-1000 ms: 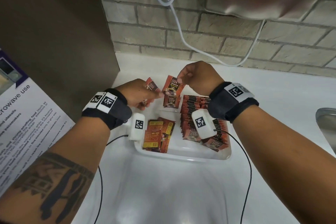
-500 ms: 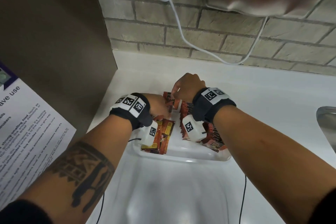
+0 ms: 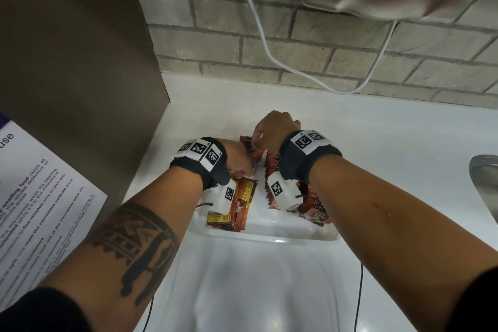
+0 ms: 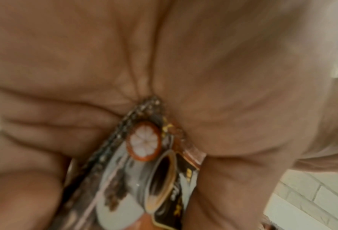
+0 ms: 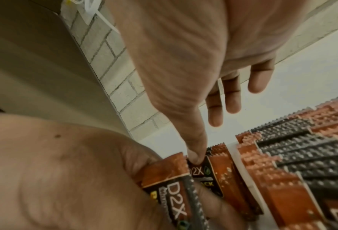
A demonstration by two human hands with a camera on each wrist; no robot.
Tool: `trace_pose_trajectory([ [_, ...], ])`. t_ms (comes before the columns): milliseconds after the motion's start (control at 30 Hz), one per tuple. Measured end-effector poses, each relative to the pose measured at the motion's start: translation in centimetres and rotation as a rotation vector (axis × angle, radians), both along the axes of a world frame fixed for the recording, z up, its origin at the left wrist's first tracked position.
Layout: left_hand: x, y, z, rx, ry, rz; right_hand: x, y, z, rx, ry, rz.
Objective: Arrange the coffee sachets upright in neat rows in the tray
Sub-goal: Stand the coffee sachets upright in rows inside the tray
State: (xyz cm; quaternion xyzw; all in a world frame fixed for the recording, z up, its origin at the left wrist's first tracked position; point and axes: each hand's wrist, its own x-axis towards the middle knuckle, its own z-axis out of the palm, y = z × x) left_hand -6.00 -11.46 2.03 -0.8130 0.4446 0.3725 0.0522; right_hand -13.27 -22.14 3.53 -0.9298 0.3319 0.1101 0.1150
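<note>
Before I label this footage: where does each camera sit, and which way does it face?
Head: on the head, looking down at the tray on the counter; both forearms, left hand and right hand show.
Left wrist: under the left wrist, facing the palm, which grips a sachet.
Right wrist: under the right wrist, facing the fingers on the sachet row; the left hand shows too.
Shared: sachets and brick wall.

Grey brick wall (image 3: 310, 43), white countertop (image 3: 390, 148), steel sink (image 3: 485, 180) right.
</note>
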Motion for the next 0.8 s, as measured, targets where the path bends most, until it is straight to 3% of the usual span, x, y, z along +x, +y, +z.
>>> trace_pose_trajectory([
  [233,0.33,-0.3,-0.37,0.071,-0.024,-0.043,0.16,-0.18,-0.36,-0.012,0.002,0.017],
  [467,0.06,-0.02,-0.06,-0.054,0.037,0.019,0.26,-0.24,-0.42,-0.029,-0.026,0.023],
  [800,-0.24,-0.25,0.13,0.007,0.061,0.023,-0.13,-0.32,0.56,-0.038,-0.036,0.014],
])
